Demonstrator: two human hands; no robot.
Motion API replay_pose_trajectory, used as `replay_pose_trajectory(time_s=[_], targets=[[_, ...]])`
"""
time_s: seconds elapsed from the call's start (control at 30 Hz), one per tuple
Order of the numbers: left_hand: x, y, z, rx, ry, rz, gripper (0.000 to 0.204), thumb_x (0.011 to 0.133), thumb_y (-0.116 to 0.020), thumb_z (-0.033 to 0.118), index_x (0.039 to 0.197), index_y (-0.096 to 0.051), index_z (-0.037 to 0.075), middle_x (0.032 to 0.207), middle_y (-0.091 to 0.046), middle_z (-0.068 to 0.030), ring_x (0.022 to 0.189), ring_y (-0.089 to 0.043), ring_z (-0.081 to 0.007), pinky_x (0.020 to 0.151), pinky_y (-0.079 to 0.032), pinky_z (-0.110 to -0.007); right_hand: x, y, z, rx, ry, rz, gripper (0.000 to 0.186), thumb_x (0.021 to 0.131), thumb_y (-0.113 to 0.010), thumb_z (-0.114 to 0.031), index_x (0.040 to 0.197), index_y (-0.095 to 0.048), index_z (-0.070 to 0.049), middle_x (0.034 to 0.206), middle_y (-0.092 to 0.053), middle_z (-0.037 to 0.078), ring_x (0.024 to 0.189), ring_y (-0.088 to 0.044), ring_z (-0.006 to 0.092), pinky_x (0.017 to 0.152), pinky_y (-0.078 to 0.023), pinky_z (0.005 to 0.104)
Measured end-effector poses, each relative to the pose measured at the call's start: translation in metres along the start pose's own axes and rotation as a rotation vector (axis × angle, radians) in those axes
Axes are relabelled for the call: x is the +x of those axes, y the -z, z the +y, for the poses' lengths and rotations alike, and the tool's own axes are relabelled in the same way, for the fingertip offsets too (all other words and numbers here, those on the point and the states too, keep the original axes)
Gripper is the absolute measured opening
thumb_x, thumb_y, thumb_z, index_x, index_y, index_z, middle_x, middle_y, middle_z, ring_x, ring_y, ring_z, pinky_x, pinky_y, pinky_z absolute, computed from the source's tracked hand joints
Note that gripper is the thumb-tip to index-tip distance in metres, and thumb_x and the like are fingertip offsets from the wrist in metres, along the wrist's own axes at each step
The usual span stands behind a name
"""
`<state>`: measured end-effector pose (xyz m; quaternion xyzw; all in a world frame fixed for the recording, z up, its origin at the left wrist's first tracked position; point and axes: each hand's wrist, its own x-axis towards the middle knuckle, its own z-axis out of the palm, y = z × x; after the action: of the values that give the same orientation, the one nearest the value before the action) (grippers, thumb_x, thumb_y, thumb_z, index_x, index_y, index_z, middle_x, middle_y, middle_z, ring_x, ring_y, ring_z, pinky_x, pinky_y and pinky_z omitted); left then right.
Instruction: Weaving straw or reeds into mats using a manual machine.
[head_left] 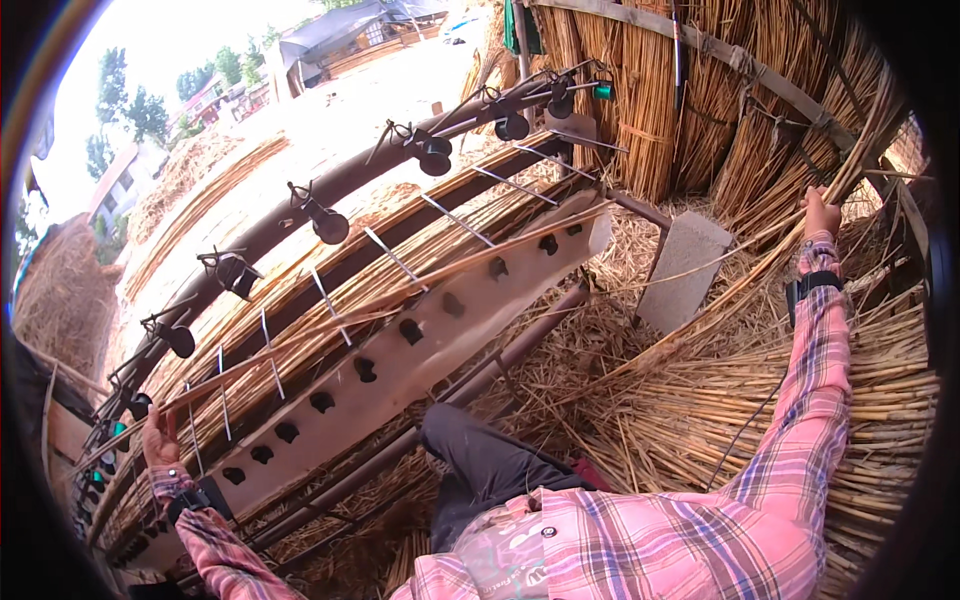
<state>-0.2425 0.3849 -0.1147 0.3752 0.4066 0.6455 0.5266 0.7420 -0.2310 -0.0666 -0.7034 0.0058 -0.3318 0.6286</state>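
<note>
My left hand point(162, 440) is closed on thin reed strips point(245, 362) at the left end of a long bed of reeds point(380, 290) crossed by pale wires. A dark metal bar point(268, 232) with black spools point(330, 225) runs above the bed, and a pale plank point(465, 300) with dark fittings runs along its near side. At the upper right, my right hand point(820, 208) is closed around several long reed stalks point(855, 165) beside the upright bundles.
Tall reed bundles point(645, 100) stand at the back right behind a curved rail point(740, 65). A grey slab point(682, 270) leans beside the frame. Loose stalks point(870, 400) lie at the right and straw point(520, 390) below. A straw heap point(65, 300) and buildings point(125, 180) show beyond.
</note>
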Motion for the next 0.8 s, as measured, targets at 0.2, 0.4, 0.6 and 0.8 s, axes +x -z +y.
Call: replay_pose_trajectory(time_s=[0.2, 0.4, 0.6, 0.8], targets=[[-0.040, -0.069, -0.061, -0.096, 0.051, -0.055, 0.019, 0.091, -0.056, 0.018, 0.101, -0.059, 0.002, 0.092, -0.065, -0.0067, 0.082, -0.063, -0.0133, 0.067, -0.056, -0.021, 0.001, 0.003, 0.000, -0.093, -0.001, 0.028, 0.025, 0.077, -0.066, -0.022, 0.093, -0.059, -0.004, 0.074, -0.065, 0.007, 0.065, -0.065, 0.0164, 0.064, -0.050, 0.0282], [-0.212, -0.096, -0.073, -0.110, -0.120, 0.053, 0.023, 0.091, -0.055, 0.020, 0.107, -0.056, 0.004, 0.096, -0.062, -0.0050, 0.081, -0.062, -0.0122, 0.065, -0.056, -0.020, 0.026, 0.000, 0.024, -0.002, 0.030, 0.012, 0.026, 0.077, -0.066, -0.019, 0.094, -0.059, -0.001, 0.074, -0.064, 0.007, 0.063, -0.064, 0.0155, 0.061, -0.049, 0.0272], [-0.288, -0.108, -0.097, -0.307, -0.179, 0.155, 0.026, 0.092, -0.053, 0.017, 0.111, -0.055, 0.001, 0.104, -0.062, -0.0084, 0.089, -0.063, -0.0160, 0.070, -0.058, -0.019, 0.058, 0.003, 0.047, 0.018, 0.024, 0.020, 0.030, 0.077, -0.066, -0.022, 0.096, -0.059, 0.000, 0.081, -0.066, 0.009, 0.069, -0.066, 0.0166, 0.063, -0.051, 0.0277], [-0.175, -0.142, -0.103, -0.307, -0.085, 0.070, 0.025, 0.092, -0.052, 0.019, 0.108, -0.055, -0.001, 0.108, -0.060, -0.0092, 0.087, -0.062, -0.0132, 0.072, -0.056, -0.019, 0.045, -0.003, 0.038, 0.012, 0.056, 0.033, 0.029, 0.076, -0.067, -0.021, 0.095, -0.059, -0.001, 0.077, -0.065, 0.008, 0.067, -0.065, 0.0145, 0.058, -0.049, 0.0253]])
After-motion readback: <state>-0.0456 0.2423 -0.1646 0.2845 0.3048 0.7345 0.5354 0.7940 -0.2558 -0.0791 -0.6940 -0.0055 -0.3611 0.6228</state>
